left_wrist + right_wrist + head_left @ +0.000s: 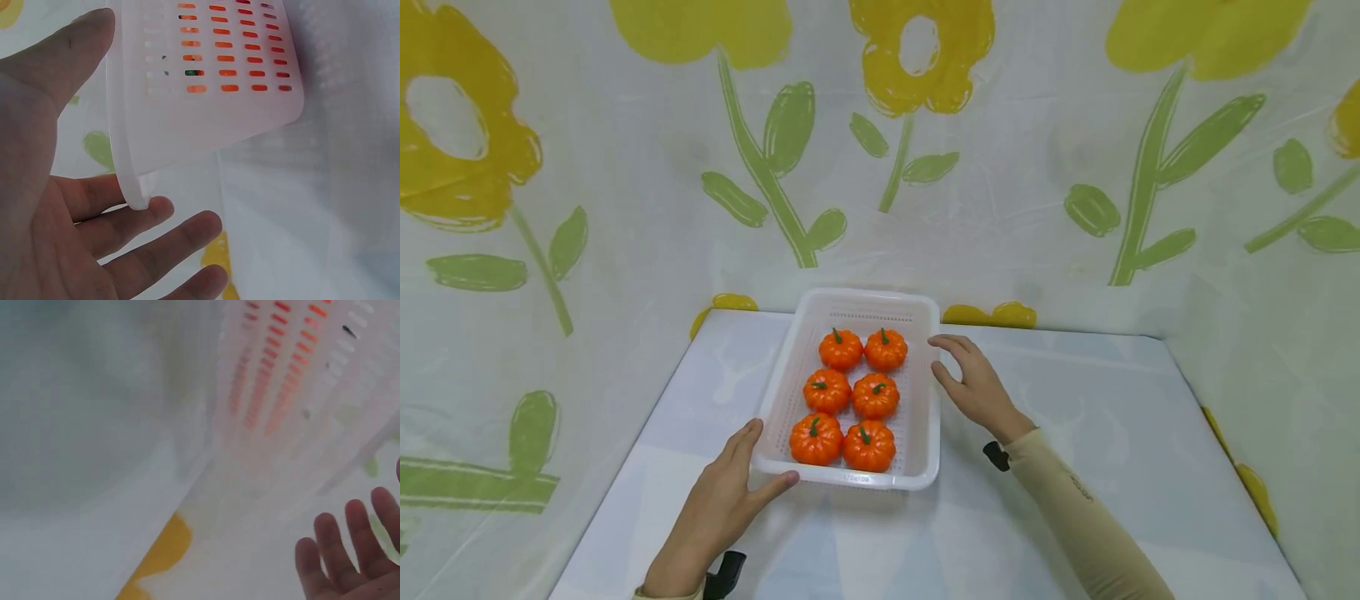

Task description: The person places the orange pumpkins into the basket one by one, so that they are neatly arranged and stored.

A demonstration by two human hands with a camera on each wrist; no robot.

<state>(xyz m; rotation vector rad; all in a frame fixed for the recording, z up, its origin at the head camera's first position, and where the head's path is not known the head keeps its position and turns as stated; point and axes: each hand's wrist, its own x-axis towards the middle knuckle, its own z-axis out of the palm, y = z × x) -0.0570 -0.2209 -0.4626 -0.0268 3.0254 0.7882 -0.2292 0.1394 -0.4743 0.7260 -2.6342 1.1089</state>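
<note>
A white plastic basket (925, 417) with slotted sides holds several small orange pumpkins (876, 396) with green stems, set in pairs. At its near left corner is my left hand (718, 492), thumb by the near rim and fingers along the left side. In the left wrist view the left thumb (75, 53) meets the basket rim (122, 125), while the other fingers extend fairly straight past the corner. Beside the right rim, my right hand (976, 383) has its fingers loosely bent. The right wrist view shows the right fingers (337, 550) spread, apart from the basket wall (269, 450).
The basket stands on a pale patterned table (1075, 400), near its back edge. Behind it and at both sides hangs a light curtain (1000, 208) printed with yellow flowers and green leaves. A black wrist strap (996, 456) shows under the right wrist.
</note>
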